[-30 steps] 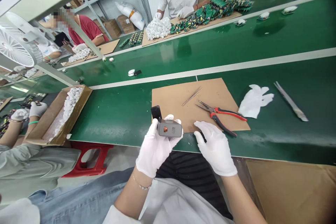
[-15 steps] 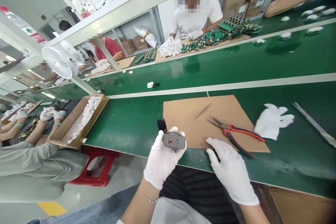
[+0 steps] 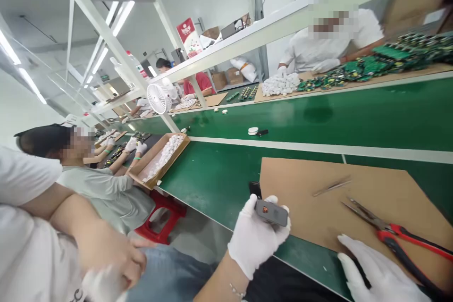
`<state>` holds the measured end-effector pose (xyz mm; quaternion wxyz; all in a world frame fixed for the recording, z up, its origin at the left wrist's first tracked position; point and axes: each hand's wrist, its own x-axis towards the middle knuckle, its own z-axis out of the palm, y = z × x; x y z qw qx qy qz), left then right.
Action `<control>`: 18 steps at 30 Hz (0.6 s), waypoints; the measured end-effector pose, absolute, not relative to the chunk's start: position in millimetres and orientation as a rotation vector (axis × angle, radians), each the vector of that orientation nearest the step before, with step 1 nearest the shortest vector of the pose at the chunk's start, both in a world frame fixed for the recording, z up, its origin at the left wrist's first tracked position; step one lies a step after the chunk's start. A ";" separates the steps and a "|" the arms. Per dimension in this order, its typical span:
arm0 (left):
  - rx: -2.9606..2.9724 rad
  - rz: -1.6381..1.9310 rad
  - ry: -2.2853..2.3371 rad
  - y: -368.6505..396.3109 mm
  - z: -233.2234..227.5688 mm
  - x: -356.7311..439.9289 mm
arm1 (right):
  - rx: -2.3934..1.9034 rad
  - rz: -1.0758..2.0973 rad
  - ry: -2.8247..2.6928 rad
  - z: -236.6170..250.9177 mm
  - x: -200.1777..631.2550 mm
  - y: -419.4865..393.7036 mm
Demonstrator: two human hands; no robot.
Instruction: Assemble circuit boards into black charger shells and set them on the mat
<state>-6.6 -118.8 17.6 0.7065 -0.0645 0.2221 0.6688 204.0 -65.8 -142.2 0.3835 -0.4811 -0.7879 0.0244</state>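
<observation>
In my gloved left hand (image 3: 256, 236) is a small grey rectangular device (image 3: 272, 213), with an orange-coloured part showing in its face. A black piece (image 3: 255, 189) sticks up beside the thumb; whether it is joined to the device I cannot tell. My gloved right hand (image 3: 375, 269) hovers or rests at the table's front edge, fingers apart and nothing in them, near the red-and-black handles of the long-nose pliers (image 3: 370, 217). Metal tweezers (image 3: 332, 186) lie behind the pliers on the brown cardboard sheet (image 3: 293, 184).
On the green line beyond lie a white round part and a black part (image 3: 252, 130). A cardboard tray of white parts (image 3: 159, 172) stands to the left. A co-worker opposite sits behind piled green circuit boards (image 3: 357, 73). Another person with crossed arms (image 3: 81, 226) is close at my left.
My view has swung left, bringing a person with crossed arms into sight. The device stays in my left hand; my right hand remains spread and free.
</observation>
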 end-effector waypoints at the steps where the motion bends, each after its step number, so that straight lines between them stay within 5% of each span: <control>1: -0.173 1.477 0.515 -119.4 18.8 -6.7 | -1.222 0.023 -2.033 -130.7 203.6 -68.8; 11: -0.181 1.332 0.654 -122.7 17.7 -17.6 | -1.217 0.394 -1.742 -84.5 208.0 -92.3; 18: -0.323 1.323 0.669 -123.0 11.9 -15.7 | -1.685 0.089 -1.791 -61.7 226.4 -76.4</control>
